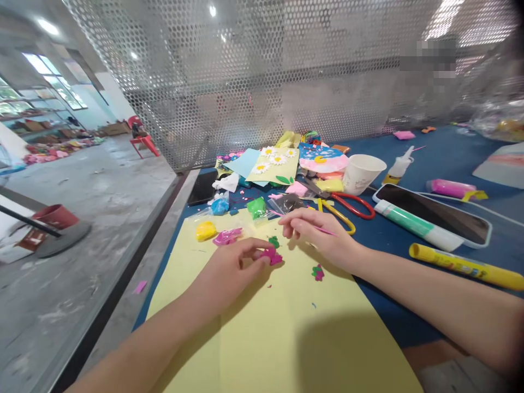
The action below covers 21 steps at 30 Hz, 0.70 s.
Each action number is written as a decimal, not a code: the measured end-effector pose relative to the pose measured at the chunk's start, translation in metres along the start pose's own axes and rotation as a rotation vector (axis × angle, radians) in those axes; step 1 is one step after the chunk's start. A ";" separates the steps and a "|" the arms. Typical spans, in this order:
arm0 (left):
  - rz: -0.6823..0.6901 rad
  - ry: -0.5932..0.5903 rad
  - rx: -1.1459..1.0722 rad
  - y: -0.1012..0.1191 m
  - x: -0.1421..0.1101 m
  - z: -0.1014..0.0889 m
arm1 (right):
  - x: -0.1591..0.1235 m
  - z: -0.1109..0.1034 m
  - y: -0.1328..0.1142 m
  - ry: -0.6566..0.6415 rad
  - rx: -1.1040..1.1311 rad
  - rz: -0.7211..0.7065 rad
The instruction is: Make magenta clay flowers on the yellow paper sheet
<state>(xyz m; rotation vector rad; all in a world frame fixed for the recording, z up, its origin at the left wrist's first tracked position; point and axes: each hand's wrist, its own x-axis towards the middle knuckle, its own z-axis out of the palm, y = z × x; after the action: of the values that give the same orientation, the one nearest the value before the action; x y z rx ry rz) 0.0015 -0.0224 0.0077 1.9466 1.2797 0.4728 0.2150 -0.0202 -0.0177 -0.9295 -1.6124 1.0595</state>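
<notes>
Beside the right hand (323, 243), which grips a slim pink stick (326, 231), the left hand (232, 265) pinches a magenta clay flower (273, 256).

The bare, sleeveless left forearm (172, 322) is extended diagonally inward from the lower left, and the bare, sleeveless right forearm (426, 286) from the lower right. On the bare left hand (235, 265), the back is turned upward, the index finger arched above the thumb in a pinching grip. The bare right hand (317, 234) is held slightly farther forward, its fingers curled and its thumb pressed inward.
</notes>
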 end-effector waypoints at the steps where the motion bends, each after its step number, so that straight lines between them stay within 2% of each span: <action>1: 0.043 0.013 0.117 -0.001 -0.001 0.001 | 0.000 0.000 0.002 -0.005 0.008 -0.002; 3: 0.147 0.053 0.336 -0.002 0.000 0.002 | 0.001 -0.001 0.004 -0.018 0.015 0.003; 6: 0.335 0.203 0.566 -0.007 0.003 -0.004 | 0.001 -0.001 0.005 -0.027 0.016 0.025; 7: 0.371 0.273 0.601 -0.009 0.004 -0.009 | 0.001 -0.001 0.005 -0.023 0.021 0.037; 9: 0.356 0.354 0.661 -0.014 0.007 -0.020 | 0.001 -0.001 0.005 -0.005 0.026 0.056; 13: 0.266 0.329 0.791 -0.022 0.007 -0.036 | 0.002 -0.003 0.007 0.017 -0.041 -0.020; 21: 0.454 0.244 0.863 -0.036 0.010 -0.032 | -0.001 -0.002 0.006 0.025 -0.221 -0.132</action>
<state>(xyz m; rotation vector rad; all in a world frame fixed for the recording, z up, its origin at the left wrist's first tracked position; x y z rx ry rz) -0.0375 0.0072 0.0007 3.0172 1.3047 0.4166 0.2178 -0.0183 -0.0228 -0.9621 -1.7692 0.7870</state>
